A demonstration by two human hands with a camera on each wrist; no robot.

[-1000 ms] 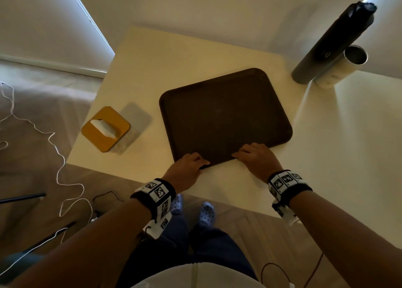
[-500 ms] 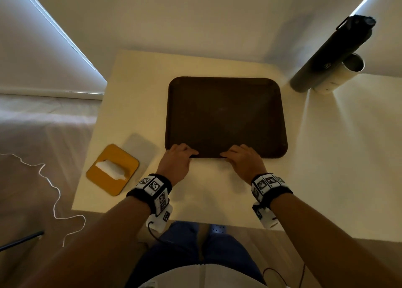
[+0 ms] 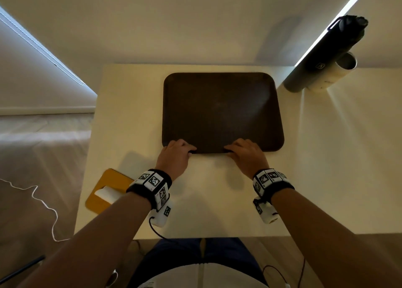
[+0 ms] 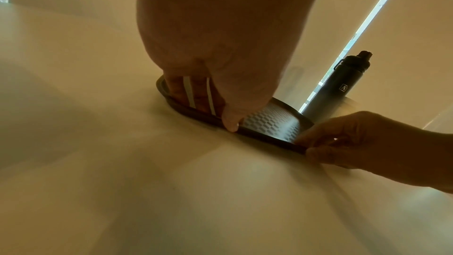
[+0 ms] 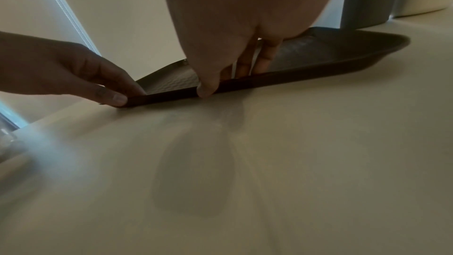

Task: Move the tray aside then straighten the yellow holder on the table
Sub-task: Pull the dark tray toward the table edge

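Note:
A dark brown tray (image 3: 221,111) lies flat on the pale table (image 3: 130,113), square to its edges. My left hand (image 3: 182,149) pinches the tray's near rim at the left, fingers inside and thumb on the outer edge. My right hand (image 3: 237,149) pinches the same rim further right. The left wrist view shows the left hand's thumb (image 4: 230,123) on the tray (image 4: 269,123) rim. In the right wrist view the fingers (image 5: 259,59) of the right hand lie inside the tray (image 5: 331,59). The yellow holder (image 3: 108,185) lies askew at the table's front left corner, partly hidden by my left wrist.
A tall dark bottle (image 3: 322,55) and a white cylinder (image 3: 335,74) stand at the back right, close to the tray's far right corner. A white cord (image 3: 43,203) trails on the floor to the left. Bare tabletop stretches to the right of the tray.
Held by both hands, the tray has turned from an angle to lie square with the table edges and has slid toward the back. The holder has stayed in place.

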